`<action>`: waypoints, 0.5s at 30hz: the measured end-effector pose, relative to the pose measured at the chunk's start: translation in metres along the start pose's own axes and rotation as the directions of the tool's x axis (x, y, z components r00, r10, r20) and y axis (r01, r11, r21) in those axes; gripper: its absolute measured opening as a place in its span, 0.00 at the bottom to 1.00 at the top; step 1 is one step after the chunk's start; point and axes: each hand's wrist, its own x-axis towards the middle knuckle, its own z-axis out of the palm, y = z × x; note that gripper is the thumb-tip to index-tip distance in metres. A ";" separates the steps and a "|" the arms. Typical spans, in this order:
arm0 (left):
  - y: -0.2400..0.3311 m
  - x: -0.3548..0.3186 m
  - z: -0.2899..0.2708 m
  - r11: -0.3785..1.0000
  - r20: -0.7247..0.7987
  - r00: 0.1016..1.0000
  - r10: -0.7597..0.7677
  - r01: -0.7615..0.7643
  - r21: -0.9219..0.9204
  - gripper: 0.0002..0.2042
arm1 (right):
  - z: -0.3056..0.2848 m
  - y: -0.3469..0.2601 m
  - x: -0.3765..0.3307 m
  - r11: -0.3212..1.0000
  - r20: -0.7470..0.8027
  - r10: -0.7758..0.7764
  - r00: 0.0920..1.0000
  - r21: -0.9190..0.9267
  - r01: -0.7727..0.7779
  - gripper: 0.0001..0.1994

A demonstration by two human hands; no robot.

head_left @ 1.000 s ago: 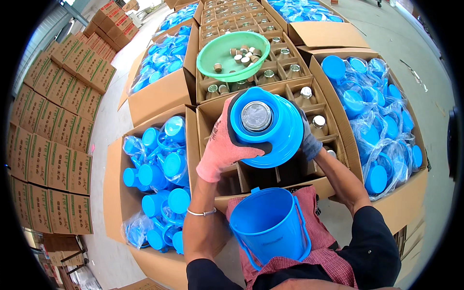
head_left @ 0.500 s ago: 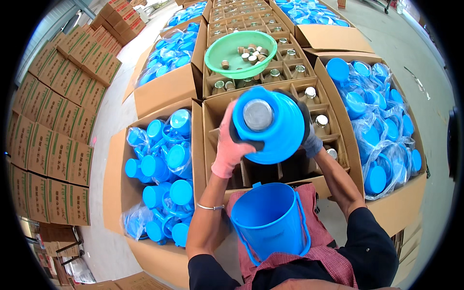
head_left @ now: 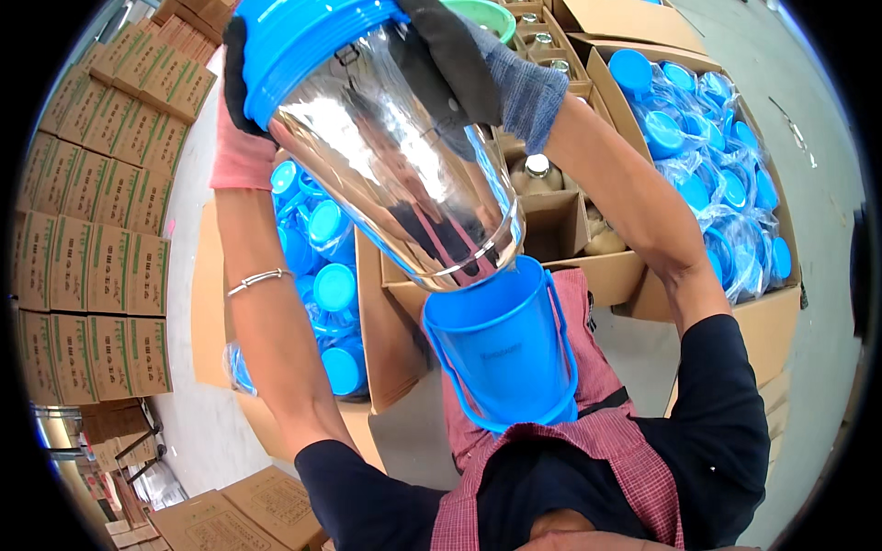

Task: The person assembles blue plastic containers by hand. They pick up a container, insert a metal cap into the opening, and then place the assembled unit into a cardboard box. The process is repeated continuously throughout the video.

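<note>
Lifted: mirror-bright glass liner (head_left: 404, 174), blue-collared.

The top edge is cutting off the blue collar (head_left: 303, 37) and both hands' fingertips. The silver flask (head_left: 404, 165) is hiding most of the divided box (head_left: 551, 220) beyond the hands.

Packing or warehouse floor: stacked sealed cartons (head_left: 92, 230) along the left wall; open cardboard boxes of bagged blue lids (head_left: 717, 184); a divided carton holding glass flask liners (head_left: 542, 184); bare concrete floor (head_left: 827, 349).
</note>
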 end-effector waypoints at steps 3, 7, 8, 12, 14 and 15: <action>-0.026 -0.031 -0.018 0.996 -0.126 0.991 -0.038 0.048 0.077 0.30 | 0.012 0.026 -0.013 1.000 -0.036 -0.002 0.999 0.001 0.002 0.35; -0.063 -0.073 0.029 0.978 -0.222 0.953 -0.207 0.206 -0.027 0.33 | -0.007 0.081 -0.049 0.981 -0.044 0.117 0.992 0.160 -0.108 0.24; -0.073 -0.085 0.044 0.972 -0.279 0.931 -0.233 0.234 -0.030 0.33 | -0.011 0.090 -0.063 0.954 -0.025 0.174 0.984 0.251 -0.162 0.21; -0.100 -0.126 0.067 0.951 -0.325 0.896 -0.302 0.306 -0.040 0.32 | -0.013 0.109 -0.119 0.903 -0.047 0.242 0.969 0.377 -0.207 0.19; -0.112 -0.148 0.064 0.922 -0.272 0.881 -0.388 0.376 -0.096 0.31 | -0.023 0.116 -0.141 0.904 0.011 0.307 0.952 0.309 -0.295 0.20; -0.123 -0.156 0.060 0.906 -0.264 0.866 -0.424 0.404 -0.127 0.31 | -0.033 0.123 -0.150 0.905 0.043 0.337 0.940 0.260 -0.337 0.20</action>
